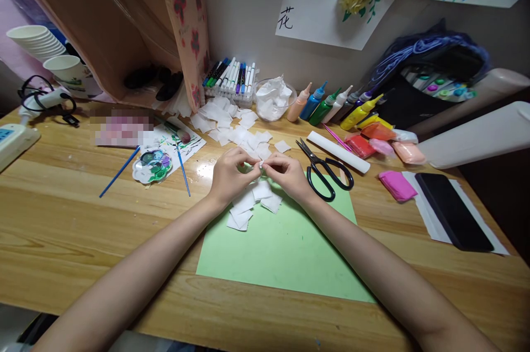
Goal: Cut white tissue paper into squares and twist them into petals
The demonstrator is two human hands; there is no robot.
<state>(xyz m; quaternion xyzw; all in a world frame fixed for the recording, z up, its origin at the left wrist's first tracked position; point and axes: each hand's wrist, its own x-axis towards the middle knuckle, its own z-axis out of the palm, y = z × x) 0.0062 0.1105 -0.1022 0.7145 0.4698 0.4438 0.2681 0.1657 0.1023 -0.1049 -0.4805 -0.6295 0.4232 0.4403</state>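
Probably feather-light, soft and easily torn, the small white paper-like piece [260, 164] sits clamped in left-hand fingers [252, 174] and right-hand fingers [274, 161], best pinched gently by its edges.

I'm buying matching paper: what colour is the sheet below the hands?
The sheet is light green, clearest in the head view.

There are two hands [229, 176] [290, 175], one phone [454, 211], one palette [152, 166], one green sheet [285, 252] and (counting only blue ones) two brushes [120, 172] [183, 171].
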